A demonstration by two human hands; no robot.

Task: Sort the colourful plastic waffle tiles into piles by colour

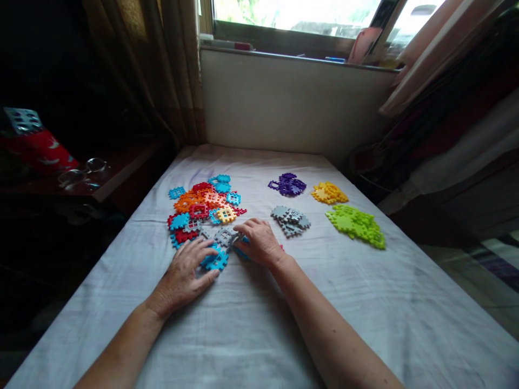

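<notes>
A mixed pile of flat interlocking plastic pieces [198,210] in red, orange, blue, grey and cream lies on the cloth in front of me. My left hand [184,275] rests at the near edge of this pile, fingers spread, its fingertips and thumb beside a blue piece [217,259]. From the right, my right hand [259,240] reaches in with curled fingers closed on a grey piece [226,236]; its thumb is hidden. Under that hand, parts of a blue and a red piece show.
Separate piles of purple pieces [287,185], grey pieces [291,220], yellow pieces [329,192] and lime green pieces [357,226] lie to the right on the white cloth [251,335]. A dark side table at left holds eyeglasses [83,173] and a red pouch [38,151]. A wall and window stand behind.
</notes>
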